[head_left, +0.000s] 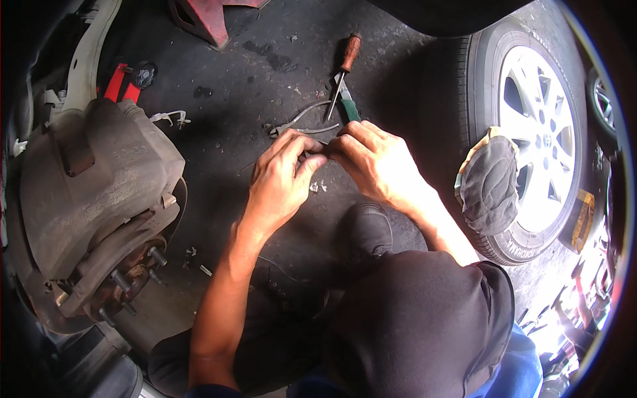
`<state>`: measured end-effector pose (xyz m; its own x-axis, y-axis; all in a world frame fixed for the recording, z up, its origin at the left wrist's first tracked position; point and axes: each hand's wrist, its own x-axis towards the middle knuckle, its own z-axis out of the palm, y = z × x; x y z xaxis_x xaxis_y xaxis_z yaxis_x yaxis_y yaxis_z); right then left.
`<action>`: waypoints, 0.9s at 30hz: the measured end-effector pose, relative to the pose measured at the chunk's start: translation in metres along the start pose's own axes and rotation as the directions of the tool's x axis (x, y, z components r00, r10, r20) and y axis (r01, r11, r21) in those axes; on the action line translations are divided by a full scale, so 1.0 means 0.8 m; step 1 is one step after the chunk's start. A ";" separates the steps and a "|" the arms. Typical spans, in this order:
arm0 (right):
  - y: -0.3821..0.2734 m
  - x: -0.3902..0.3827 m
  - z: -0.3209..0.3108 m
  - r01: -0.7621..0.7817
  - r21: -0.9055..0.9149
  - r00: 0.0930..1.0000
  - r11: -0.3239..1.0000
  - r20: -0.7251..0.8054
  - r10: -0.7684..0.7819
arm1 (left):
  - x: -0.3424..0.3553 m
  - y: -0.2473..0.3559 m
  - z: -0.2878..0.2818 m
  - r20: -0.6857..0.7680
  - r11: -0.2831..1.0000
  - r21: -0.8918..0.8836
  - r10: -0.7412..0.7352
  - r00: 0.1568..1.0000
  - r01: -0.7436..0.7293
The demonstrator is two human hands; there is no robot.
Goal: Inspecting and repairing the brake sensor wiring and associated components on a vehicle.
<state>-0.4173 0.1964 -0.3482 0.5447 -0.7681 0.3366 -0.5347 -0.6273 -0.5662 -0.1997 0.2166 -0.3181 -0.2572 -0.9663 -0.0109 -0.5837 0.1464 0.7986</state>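
Both my hands meet over the dark floor near the middle of the view. My left hand (284, 176) has its fingers bent and its thumb pressed toward the fingertips. Against it, my right hand (375, 158) is also closed in a pinch. Between the fingertips is something small and dark, too hidden to name. Just beyond my fingers lies a grey tool with thin curved handles (308, 114), which looks like pliers. A screwdriver (352, 53) with a worn orange-brown handle rests farther off. Its shaft lies beside a green-handled tool (350, 107), partly covered by my right hand.
A brake caliper (99, 179) and a wheel hub with studs (126, 278) fill the left side. At right, a wheel with tyre (481, 86) stands beside a dark cloth pad (491, 186). A red stand (202, 23) is at the back. A dark shoe (369, 229) sits below my hands.
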 end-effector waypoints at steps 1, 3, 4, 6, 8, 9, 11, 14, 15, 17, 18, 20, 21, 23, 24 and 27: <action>0.001 0.000 0.001 -0.005 0.015 1.000 1.000 -0.029 0.006 | -0.001 -0.002 0.001 0.001 1.000 0.000 0.000 1.000 0.000; 0.001 0.001 -0.001 -0.006 0.024 1.000 1.000 -0.026 0.007 | -0.001 -0.005 0.003 -0.023 0.996 0.050 0.078 0.997 -0.077; 0.001 0.001 0.000 -0.008 0.035 1.000 0.999 -0.022 0.009 | -0.001 -0.005 0.003 -0.022 0.996 0.051 0.077 0.997 -0.075; 0.001 0.001 -0.001 -0.015 0.028 1.000 1.000 0.005 0.015 | -0.002 -0.006 0.002 -0.035 0.971 0.152 0.192 0.981 -0.184; 0.003 -0.001 -0.005 -0.022 0.010 0.999 1.000 0.034 0.022 | 0.000 -0.004 0.003 -0.022 0.970 0.161 0.190 0.982 -0.184; 0.003 -0.001 -0.006 -0.004 0.002 1.000 1.000 0.020 0.004 | 0.000 -0.003 0.002 -0.008 0.968 0.174 0.186 0.983 -0.181; 0.003 -0.002 -0.006 0.013 -0.001 1.000 1.000 0.005 -0.013 | -0.002 0.001 0.002 0.014 0.983 0.151 0.107 0.994 -0.108; 0.002 0.000 -0.009 0.051 0.012 0.999 0.999 -0.001 -0.051 | -0.003 0.001 0.001 0.054 0.996 0.094 -0.008 0.999 0.003; 0.004 0.001 -0.008 0.061 0.012 0.998 0.998 -0.002 -0.061 | -0.003 0.000 0.001 0.072 0.998 0.057 -0.044 0.996 0.040; 0.004 0.002 -0.007 0.073 0.015 0.997 0.997 -0.005 -0.073 | -0.002 -0.006 0.002 0.018 1.000 0.027 0.006 1.000 -0.007; 0.003 0.003 -0.008 0.065 0.037 0.998 0.997 -0.017 -0.065 | -0.001 -0.009 0.002 -0.038 0.998 -0.003 0.056 0.998 -0.056; 0.003 0.004 -0.008 0.063 0.059 0.998 0.996 -0.032 -0.061 | 0.004 -0.007 0.007 -0.053 0.994 -0.083 0.066 0.996 -0.070; 0.003 0.003 -0.008 0.054 0.097 0.997 0.994 -0.066 -0.048 | 0.006 -0.005 0.009 -0.067 0.983 -0.163 0.074 0.995 -0.084; 0.000 0.007 -0.008 0.067 0.147 0.992 0.987 -0.112 -0.051 | 0.001 -0.019 0.010 0.008 0.976 -0.212 0.049 0.999 -0.046; -0.002 0.009 -0.009 0.065 0.158 0.991 0.985 -0.122 -0.046 | -0.003 -0.025 0.008 0.091 0.964 -0.267 0.026 0.996 -0.001; -0.006 0.006 -0.013 0.084 0.165 0.985 0.983 -0.160 -0.057 | -0.002 -0.017 0.005 0.133 0.962 -0.272 0.030 0.991 0.007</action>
<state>-0.4188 0.1943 -0.3362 0.4641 -0.7415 0.4846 -0.3732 -0.6598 -0.6522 -0.1946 0.2172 -0.3312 -0.3751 -0.9246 -0.0665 -0.3539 0.0765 0.9322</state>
